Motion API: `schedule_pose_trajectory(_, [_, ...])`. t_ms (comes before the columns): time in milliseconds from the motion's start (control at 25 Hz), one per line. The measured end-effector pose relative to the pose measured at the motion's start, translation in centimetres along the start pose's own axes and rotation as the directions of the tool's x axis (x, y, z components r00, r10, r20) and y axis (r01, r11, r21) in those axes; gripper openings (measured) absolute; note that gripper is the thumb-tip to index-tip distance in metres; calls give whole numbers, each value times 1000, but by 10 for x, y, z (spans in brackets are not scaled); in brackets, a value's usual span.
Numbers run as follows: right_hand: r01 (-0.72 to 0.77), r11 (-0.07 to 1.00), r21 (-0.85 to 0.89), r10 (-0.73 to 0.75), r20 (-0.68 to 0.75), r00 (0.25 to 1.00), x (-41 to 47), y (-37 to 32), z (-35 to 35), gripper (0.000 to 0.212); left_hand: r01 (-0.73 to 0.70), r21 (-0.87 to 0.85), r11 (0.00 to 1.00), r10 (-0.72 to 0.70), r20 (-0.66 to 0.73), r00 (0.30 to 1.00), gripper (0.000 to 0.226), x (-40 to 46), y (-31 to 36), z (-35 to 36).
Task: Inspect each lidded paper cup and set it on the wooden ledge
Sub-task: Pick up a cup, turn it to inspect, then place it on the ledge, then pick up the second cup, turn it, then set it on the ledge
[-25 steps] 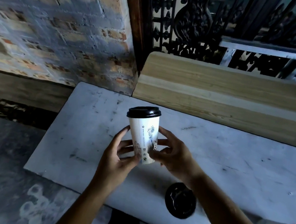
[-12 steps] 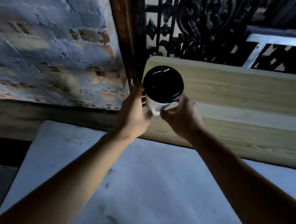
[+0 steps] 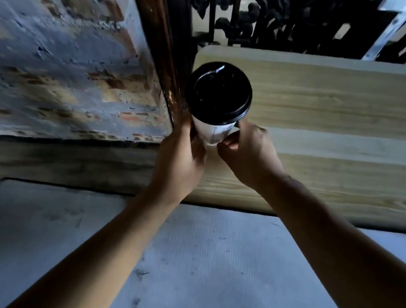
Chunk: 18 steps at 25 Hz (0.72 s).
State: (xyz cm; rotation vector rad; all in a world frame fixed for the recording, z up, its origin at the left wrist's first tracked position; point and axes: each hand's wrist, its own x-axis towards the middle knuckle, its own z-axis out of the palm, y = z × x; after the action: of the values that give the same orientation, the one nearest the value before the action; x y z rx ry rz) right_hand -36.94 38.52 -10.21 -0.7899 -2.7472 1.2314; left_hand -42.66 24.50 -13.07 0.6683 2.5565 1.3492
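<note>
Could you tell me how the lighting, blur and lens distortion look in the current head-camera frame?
Head view: dim overall, arms in shadow; the brick wall at left is smeared by motion blur, while the black lid of the paper cup stays fairly sharp with a small glint; the wide angle bends the wooden ledge; bright patches show behind the ironwork.

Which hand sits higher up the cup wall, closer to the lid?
The right hand: its fingers reach just under the black lid. The left hand grips lower on the paper cup, near the base.
</note>
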Motion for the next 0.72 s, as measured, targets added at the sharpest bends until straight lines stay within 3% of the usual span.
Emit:
schedule_pose_trajectory(80, [-40,999,-5,40,-3,999,-2,0,1,34,1,-2,1000,-1,29,1000,59,3,-7,3])
schedule_pose_trajectory(200, [-91,996,-15,92,49,995,-16,-3,-8,70,103,-167,981,-87,100,991,89,-6,-4,-7])
schedule_pose_trajectory(280, [-176,984,-32,178,62,982,-37,-6,-26,82,186,-163,969,-171,99,980,91,-27,8,-21])
schedule_pose_trajectory(400, [-224,972,-68,229,76,970,-95,-7,-67,74,175,-105,979,-168,73,983,84,-83,42,-45])
schedule_pose_trajectory(600, [-88,990,-107,92,32,995,-216,1,-147,57,110,74,991,-115,67,991,55,-205,107,-41])
schedule_pose_trajectory(720, [-31,988,-152,27,-28,999,-304,21,-196,45,42,128,991,-63,161,985,47,-293,150,-16])
